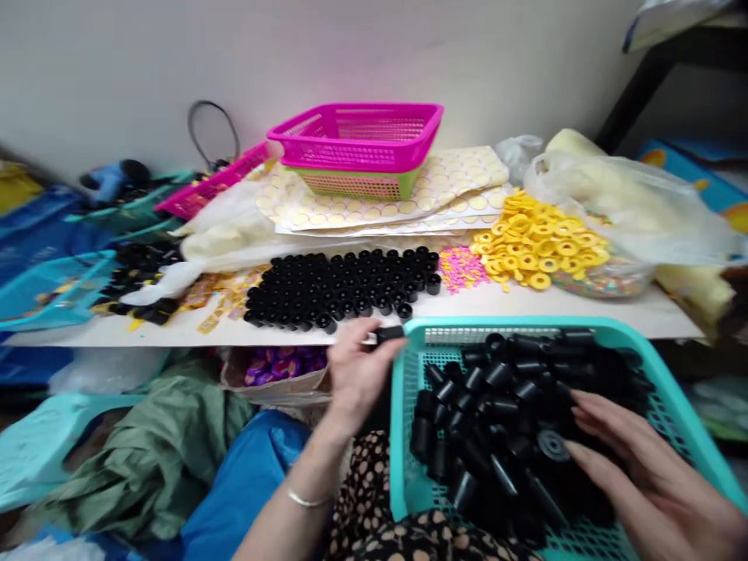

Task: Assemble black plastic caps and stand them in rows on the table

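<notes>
Standing tubes (344, 284): a packed block of black tubes upright on the table (175, 331); this seems to be the part done.
Left hand (356, 374): fingers pinched round one black tube (389, 335), held at the table edge just in front of the block.
Teal basket (402, 436): on the lap, holding a heap of loose tubes (502, 421) lying every way; much seems left.
Yellow rings (538, 241): piled on the table behind the basket.
Right hand (636, 475): fingers long and slightly spread over the heap, touching tubes; whether they grip one cannot be told.
Writing: none legible.
</notes>
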### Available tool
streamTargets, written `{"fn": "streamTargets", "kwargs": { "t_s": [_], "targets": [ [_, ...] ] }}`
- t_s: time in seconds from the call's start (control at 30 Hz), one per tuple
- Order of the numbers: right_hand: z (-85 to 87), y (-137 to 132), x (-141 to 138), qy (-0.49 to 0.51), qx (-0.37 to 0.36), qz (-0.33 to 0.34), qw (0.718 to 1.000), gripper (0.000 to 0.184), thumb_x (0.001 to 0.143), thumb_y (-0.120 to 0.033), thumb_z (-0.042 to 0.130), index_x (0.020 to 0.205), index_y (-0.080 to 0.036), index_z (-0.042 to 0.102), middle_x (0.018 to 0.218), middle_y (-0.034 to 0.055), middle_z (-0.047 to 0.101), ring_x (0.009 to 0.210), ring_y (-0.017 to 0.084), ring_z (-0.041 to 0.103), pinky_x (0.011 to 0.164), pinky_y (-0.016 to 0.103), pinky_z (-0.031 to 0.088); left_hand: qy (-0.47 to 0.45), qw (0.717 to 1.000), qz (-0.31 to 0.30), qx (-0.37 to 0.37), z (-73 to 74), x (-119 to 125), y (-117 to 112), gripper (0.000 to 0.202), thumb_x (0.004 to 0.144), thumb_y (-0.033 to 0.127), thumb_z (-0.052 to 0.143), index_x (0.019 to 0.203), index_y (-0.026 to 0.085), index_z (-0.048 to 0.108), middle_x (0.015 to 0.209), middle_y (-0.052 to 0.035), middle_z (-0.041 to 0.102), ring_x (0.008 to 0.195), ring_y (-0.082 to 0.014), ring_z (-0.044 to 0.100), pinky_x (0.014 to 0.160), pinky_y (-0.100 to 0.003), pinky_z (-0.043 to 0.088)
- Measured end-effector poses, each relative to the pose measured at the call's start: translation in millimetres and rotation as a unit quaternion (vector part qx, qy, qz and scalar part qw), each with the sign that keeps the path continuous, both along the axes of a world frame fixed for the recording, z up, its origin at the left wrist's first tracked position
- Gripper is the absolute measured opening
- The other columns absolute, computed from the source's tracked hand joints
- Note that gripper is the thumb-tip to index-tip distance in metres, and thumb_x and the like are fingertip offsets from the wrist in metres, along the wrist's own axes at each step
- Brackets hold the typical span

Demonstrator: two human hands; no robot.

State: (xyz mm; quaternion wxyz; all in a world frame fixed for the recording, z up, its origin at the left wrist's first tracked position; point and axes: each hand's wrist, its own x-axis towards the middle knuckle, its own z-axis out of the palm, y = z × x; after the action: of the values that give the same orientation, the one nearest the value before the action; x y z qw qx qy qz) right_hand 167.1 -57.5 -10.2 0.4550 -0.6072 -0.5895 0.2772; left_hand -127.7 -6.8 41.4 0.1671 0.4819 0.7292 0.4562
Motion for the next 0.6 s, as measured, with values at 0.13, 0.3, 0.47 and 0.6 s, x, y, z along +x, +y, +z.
{"fn": "streamTargets", "kwargs": {
  "t_s": [0.13, 0.3, 0.47, 0.6],
  "targets": [
    [4.3, 14.8, 22.7, -0.100, 0.006, 0.007, 0.995, 0.023, 0.082, -0.038, 0.061, 0.100, -0.024, 0.064, 0.098, 0.0034, 0.063, 0.073, 0.017, 0.060, 0.072, 0.034, 0.050, 0.328, 0.939, -0.023, -0.101, -24.6, -57.4, 25.7, 0.021, 0.073, 0.031, 0.063, 0.089, 0.019, 0.067, 0.094, -0.0081, 0.065, 0.091, -0.0265, 0.055, 0.078, -0.036, 0.042],
    [6.8, 37.6, 18.3, -0.206, 0.089, 0.119, 0.967, 0.014, 0.085, -0.022, 0.055, 0.097, -0.023, 0.062, 0.101, 0.0062, 0.062, 0.091, 0.023, 0.056, 0.081, 0.039, 0.047, 0.468, 0.867, -0.105, -0.134, -30.4, -63.0, 43.3, 0.016, 0.081, 0.030, 0.049, 0.074, 0.020, 0.060, 0.086, -0.0074, 0.062, 0.085, -0.0257, 0.052, 0.071, -0.033, 0.039],
    [20.9, 55.2, -4.7, -0.366, 0.045, 0.256, 0.894, 0.031, 0.082, -0.005, 0.044, 0.100, -0.019, 0.064, 0.106, 0.0091, 0.060, 0.092, 0.024, 0.049, 0.076, 0.038, 0.045, 0.501, 0.852, -0.108, -0.104, -27.0, -56.9, 46.3, 0.020, 0.084, 0.025, 0.044, 0.092, 0.018, 0.062, 0.106, -0.0115, 0.058, 0.088, -0.0269, 0.052, 0.071, -0.035, 0.039],
    [30.0, 69.5, -14.5, -0.461, 0.027, 0.316, 0.829, 0.027, 0.081, -0.004, 0.045, 0.092, -0.019, 0.064, 0.097, 0.0075, 0.062, 0.089, 0.023, 0.047, 0.076, 0.036, 0.040, 0.413, 0.904, -0.113, 0.004, -19.9, -37.4, 37.8, 0.021, 0.084, 0.025, 0.048, 0.098, 0.019, 0.063, 0.116, -0.0118, 0.058, 0.100, -0.0283, 0.052, 0.084, -0.040, 0.041]
  ]
}}
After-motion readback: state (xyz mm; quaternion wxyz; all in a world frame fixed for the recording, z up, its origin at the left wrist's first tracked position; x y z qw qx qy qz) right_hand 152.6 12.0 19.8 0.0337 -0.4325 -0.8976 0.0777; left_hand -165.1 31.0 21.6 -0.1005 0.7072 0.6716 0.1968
